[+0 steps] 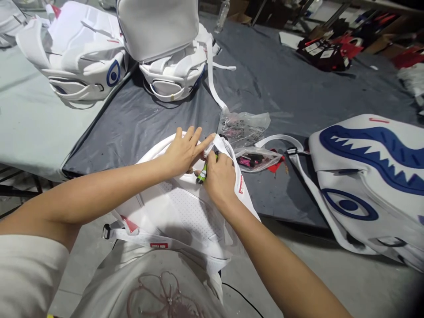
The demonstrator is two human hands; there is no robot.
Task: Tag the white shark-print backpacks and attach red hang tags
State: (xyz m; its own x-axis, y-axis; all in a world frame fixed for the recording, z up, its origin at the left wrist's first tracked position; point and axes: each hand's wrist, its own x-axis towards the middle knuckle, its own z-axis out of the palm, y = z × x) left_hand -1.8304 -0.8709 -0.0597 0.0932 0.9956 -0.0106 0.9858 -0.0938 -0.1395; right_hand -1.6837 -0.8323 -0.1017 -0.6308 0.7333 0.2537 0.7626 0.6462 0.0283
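A white backpack [202, 210] leans against my body at the table's edge, its straps and perforated back panel towards me. My left hand [185, 152] lies on its top edge, fingers stretched out and spread; the thumb is partly hidden below. Just right of it, my right hand [220, 174] is closed around a small green-and-black handheld tool [202, 176], whose exact kind I cannot make out. The tool is close to the white strap webbing [218, 143] at the bag's top. Red labels show on the straps.
Behind the bag lies an open clear plastic bag [255, 159] with pink and black pieces. More white backpacks stand at the back left [79, 53] and right [371, 168], the latter with blue shark patches. A clear bottle [222, 15] and dark red items [327, 53] are further back.
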